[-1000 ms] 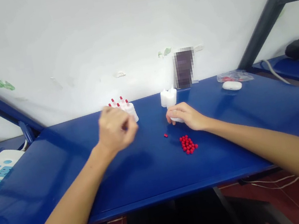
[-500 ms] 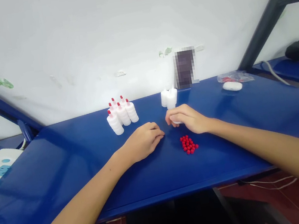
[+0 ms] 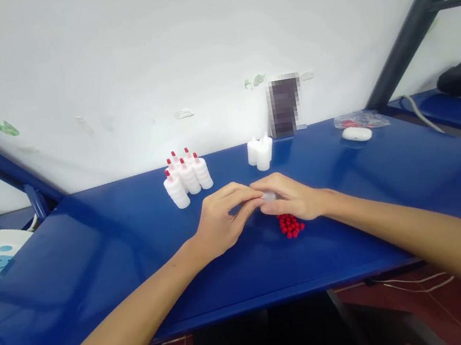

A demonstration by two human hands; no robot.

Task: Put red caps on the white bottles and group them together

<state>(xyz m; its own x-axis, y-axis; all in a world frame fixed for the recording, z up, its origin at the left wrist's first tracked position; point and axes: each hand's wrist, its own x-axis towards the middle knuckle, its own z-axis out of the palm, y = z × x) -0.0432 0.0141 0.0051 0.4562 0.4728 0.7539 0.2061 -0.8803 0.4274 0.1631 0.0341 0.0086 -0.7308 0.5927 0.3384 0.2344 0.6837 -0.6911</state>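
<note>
White bottle (image 3: 268, 196), mostly hidden by our fingers, sits in our right hand (image 3: 267, 196) over the middle of the desk (image 3: 339, 248). We have that hand curled closed around it, with a pale part showing between the thumb and fingers. Our left hand (image 3: 261, 198) meets it from the left, thumb and fingertips pinched together against the bottle's end; we cannot tell whether a small piece is between them.

Just below our right hand, toward the front edge, we have a cluster of red caps (image 3: 290, 226), its upper part covered by the hand. Left of centre, near the back edge, six red-tipped bottles (image 3: 188, 177) stand upright close together. Right of centre, also near the back edge, we see three white bottles without caps (image 3: 262, 156), standing close together. A blurred dark rectangle (image 3: 285, 106) stands by the wall behind the desk. Toward the back right corner lie a clear bag (image 3: 373, 119) with red pieces in it and, just in front, a white rounded case (image 3: 357, 134).
</note>
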